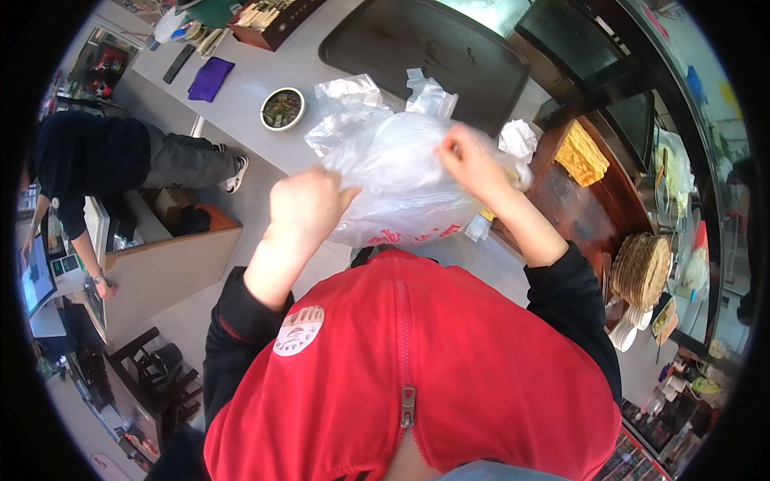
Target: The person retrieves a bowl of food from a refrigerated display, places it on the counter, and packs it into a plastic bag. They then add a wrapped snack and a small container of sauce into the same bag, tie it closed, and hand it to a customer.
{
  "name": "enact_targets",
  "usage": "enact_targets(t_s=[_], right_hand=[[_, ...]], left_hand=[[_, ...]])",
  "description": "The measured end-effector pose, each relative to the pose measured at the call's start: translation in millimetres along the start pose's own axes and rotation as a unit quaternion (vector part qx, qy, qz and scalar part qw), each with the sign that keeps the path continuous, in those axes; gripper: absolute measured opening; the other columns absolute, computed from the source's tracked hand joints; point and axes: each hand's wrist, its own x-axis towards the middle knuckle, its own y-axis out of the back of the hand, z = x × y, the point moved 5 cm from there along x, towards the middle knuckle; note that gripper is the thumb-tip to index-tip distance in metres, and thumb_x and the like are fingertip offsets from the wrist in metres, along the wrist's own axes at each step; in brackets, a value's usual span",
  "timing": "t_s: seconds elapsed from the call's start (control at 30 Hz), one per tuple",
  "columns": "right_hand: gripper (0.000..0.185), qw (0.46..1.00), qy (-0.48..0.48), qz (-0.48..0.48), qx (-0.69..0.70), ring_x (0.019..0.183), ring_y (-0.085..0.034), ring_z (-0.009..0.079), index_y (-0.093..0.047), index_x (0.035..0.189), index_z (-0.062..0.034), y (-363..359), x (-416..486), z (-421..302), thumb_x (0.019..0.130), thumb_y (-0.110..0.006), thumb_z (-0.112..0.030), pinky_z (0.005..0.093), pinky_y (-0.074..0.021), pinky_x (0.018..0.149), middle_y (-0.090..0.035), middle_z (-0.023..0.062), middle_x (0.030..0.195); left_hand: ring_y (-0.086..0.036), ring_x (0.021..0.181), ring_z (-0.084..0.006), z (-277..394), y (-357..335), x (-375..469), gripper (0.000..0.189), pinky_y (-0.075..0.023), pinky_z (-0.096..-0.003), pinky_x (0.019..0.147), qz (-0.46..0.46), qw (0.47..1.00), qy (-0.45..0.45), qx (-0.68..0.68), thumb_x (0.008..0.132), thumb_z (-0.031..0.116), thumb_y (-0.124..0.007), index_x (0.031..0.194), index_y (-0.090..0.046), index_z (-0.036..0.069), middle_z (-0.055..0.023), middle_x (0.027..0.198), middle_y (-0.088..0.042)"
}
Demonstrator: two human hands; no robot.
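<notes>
A thin white plastic bag (400, 150) with red printing bulges in front of my chest, over the counter's near edge. At its left side, my left hand (307, 201) is closed on the film, thumb pointing right. My right hand (466, 159), slightly blurred, pinches the bag's upper right part with curled fingers. What the bag contains is hidden. Past it lie two crumpled plastic flaps (349, 99); whether they belong to the same bag I cannot tell. A white-rimmed bowl (283, 109) of dark, chopped food stands to the left of these flaps.
A large dark tray (433, 42) lies beyond the bag. Farther left are a purple cloth (210, 79) and a box of chopsticks (267, 27). On the right, a wooden tray (592, 207) holds yellow flatbread (581, 154), near stacked wicker baskets (640, 270). Another person (90, 150) leans at left.
</notes>
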Motion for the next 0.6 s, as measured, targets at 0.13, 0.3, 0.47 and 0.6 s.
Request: enact_targets(t_s=[0.13,0.3,0.47,0.6], right_hand=[[0.018,0.982,-0.147,0.054,0.106,0.058,-0.064,0.0274,-0.052,0.087,-0.0037,7,4,12,0.089,-0.049,-0.022,0.0399,-0.0487,0.060,-0.061,0.0117,0.063],[0.030,0.984,-0.133,0.049,0.112,0.054,-0.063,0.0306,-0.054,0.075,-0.0003,15,18,4,0.091,-0.043,-0.023,0.0410,-0.0494,0.060,-0.060,0.0150,0.055],[0.025,0.983,-0.106,0.057,-0.142,0.059,-0.062,0.0331,-0.059,0.076,-0.0022,41,6,-33,0.089,-0.047,-0.020,0.0428,-0.0497,0.062,-0.061,0.0151,0.062],[0.013,0.985,0.172,0.023,0.016,0.075,-0.062,0.0314,-0.061,0.082,-0.0026,22,-20,-88,0.084,-0.055,-0.014,0.0407,-0.0495,0.066,-0.060,0.0138,0.076]], left_hand=[[-0.064,0.070,-0.0261,31,6,-28,0.034,-0.0516,-0.0338,0.056,0.129,0.976,-0.169,-0.045,0.075,0.019,-0.066,0.108,-0.061,0.012,-0.0058,0.110,-0.058],[-0.063,0.070,-0.0254,35,18,-35,0.033,-0.0508,-0.0341,0.055,0.127,0.981,-0.082,-0.121,0.072,0.014,-0.068,0.105,-0.062,0.014,-0.0028,0.102,-0.061],[-0.063,0.080,-0.0241,21,3,-33,0.027,-0.0511,-0.0347,0.063,0.028,0.994,-0.049,-0.091,0.071,0.018,-0.071,0.097,-0.065,0.013,-0.0058,0.093,-0.064],[-0.060,0.096,-0.0252,50,-5,-12,0.036,-0.0504,-0.0356,0.077,0.175,0.935,-0.275,-0.144,0.066,0.019,-0.074,0.101,-0.064,0.013,-0.0108,0.118,-0.056]])
